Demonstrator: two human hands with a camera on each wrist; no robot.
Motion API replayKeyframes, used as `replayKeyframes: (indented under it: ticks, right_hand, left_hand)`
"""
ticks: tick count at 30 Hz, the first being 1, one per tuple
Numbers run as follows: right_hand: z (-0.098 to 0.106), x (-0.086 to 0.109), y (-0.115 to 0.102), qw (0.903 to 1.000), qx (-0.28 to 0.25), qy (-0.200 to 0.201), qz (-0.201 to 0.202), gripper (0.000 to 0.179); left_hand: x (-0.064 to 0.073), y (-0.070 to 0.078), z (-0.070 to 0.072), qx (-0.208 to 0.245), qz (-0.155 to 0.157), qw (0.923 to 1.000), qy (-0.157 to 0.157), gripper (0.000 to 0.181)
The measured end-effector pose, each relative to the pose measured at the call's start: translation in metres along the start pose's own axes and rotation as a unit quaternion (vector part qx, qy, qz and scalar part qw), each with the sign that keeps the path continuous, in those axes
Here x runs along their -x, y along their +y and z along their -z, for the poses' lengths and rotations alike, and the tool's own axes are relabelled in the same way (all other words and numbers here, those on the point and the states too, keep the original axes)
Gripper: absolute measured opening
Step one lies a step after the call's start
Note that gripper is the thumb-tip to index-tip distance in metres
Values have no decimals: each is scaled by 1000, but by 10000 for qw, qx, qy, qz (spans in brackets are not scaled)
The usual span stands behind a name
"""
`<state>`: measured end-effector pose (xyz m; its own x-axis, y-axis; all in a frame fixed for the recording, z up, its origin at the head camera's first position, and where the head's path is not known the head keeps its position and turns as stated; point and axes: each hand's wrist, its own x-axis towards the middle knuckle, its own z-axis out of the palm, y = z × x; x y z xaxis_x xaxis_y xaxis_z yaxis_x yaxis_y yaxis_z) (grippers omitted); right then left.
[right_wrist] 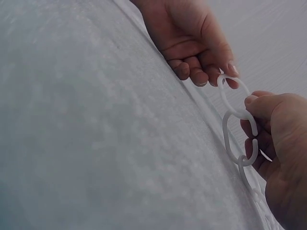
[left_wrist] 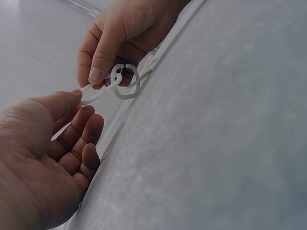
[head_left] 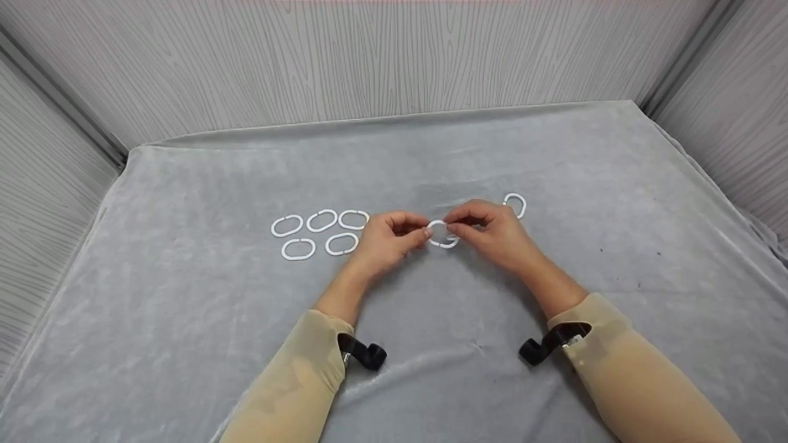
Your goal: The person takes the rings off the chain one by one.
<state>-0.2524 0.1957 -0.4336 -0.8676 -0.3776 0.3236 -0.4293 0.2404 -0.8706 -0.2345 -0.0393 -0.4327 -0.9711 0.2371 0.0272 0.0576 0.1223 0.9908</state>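
Between both hands is a white oval open link (head_left: pixel 436 244), which looks like plastic. My left hand (head_left: pixel 385 243) pinches one end of it with thumb and forefinger, the other fingers loosely bent. At the opposite end, my right hand (head_left: pixel 492 231) pinches the same link. A second white link (right_wrist: pixel 227 134) with a small gap in its side passes through that one, beside the right fingers. Through the second runs a third link (right_wrist: pixel 245 178), partly hidden by the right hand. Beyond the right hand, another link (head_left: pixel 523 206) shows on the cloth, partly covered.
Several loose white links (head_left: pixel 298 249) lie in two rows left of the hands, the nearest partly behind the left hand. Grey cloth (head_left: pixel 203 344) covers the table. Wood-grain panels (head_left: pixel 369 61) stand behind and at both sides. Each wrist wears a black camera mount (head_left: pixel 372 357).
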Motion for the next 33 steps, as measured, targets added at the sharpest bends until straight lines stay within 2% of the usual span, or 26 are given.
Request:
replayKeyframes:
  ticks: [10,16,22,27,33]
  right_hand:
    - [1,1,0,10000,34,-10,59,11]
    - [1,0,-1,9991,67,408,-120,13]
    - [1,-1,-1,9966,107,733,-355,14]
    - [1,-1,0,9960,85,789,-411,14]
    - [2,-2,2,9960,-23,810,-384,14]
  left_hand:
    - [1,0,-1,-182,-62,9998,-42,17]
    - [1,0,0,-197,-104,9997,126,17]
    - [1,-1,0,104,-77,9995,304,20]
    - [0,-1,0,311,-41,9980,547,22]
    - [-1,0,0,707,148,9940,823,21]
